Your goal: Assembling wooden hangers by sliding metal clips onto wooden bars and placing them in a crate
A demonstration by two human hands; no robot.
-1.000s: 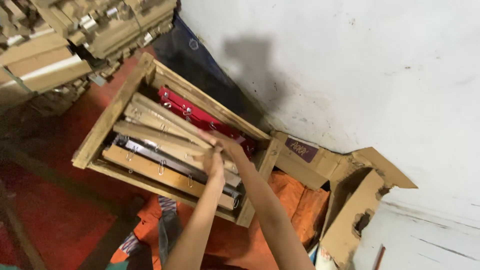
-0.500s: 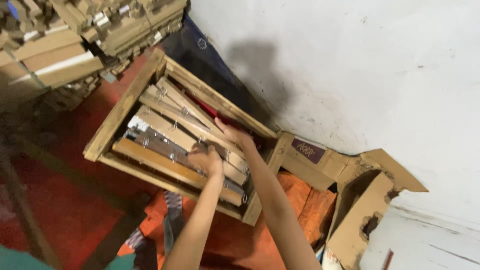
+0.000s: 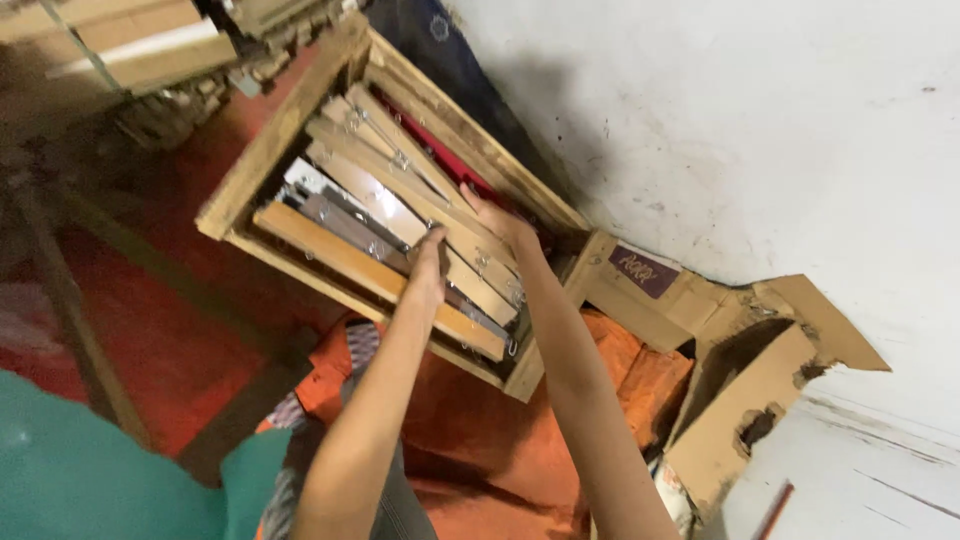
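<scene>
Nearest the camera, a patch of teal cloth (image 3: 70,470) fills the lower left corner, and two bare forearms rise from the bottom edge over a crumpled orange sheet (image 3: 470,420). The left hand (image 3: 430,262) is curled narrow around the edge of a long wooden slat (image 3: 375,275) that lies in a wooden crate (image 3: 262,165); whether its fingers grip the slat firmly or only press on it cannot be told. The right hand (image 3: 498,222) lies flatter, fingers spread over the pale slats (image 3: 400,205) stacked beside it, holding nothing that shows. Compared with half a second ago, both hands sit deeper in the stack and the slats have closed together, so the red item (image 3: 440,152) at the crate's far side is now mostly covered; the bundle looks more settled, packed on edge with small metal clasps showing. Beyond the crate a torn cardboard box (image 3: 720,400) leans against the white wall (image 3: 760,140), and stacked wooden pieces (image 3: 130,50) lie at the upper left on the red floor (image 3: 150,330).
</scene>
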